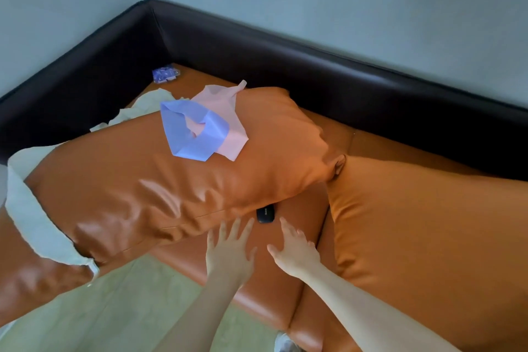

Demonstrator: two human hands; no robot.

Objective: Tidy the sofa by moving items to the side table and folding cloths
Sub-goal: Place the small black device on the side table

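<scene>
A small black device (265, 214) lies on the orange sofa seat (274, 280), half tucked under the edge of a large orange cushion (160, 180). My left hand (230, 251) and my right hand (294, 251) reach over the seat just below the device, fingers spread, holding nothing. A blue cloth (194, 131) and a pink cloth (225, 120) lie crumpled on top of the cushion. A pale green cloth (34, 208) hangs off the cushion's left end. Another pale cloth (143, 107) lies behind it.
A second orange cushion (423, 231) fills the right of the sofa. A small blue-and-white packet (165, 74) sits in the back corner against the dark backrest (314, 60). Pale floor (114, 308) shows at the lower left. A shoe tip (285, 344) shows below.
</scene>
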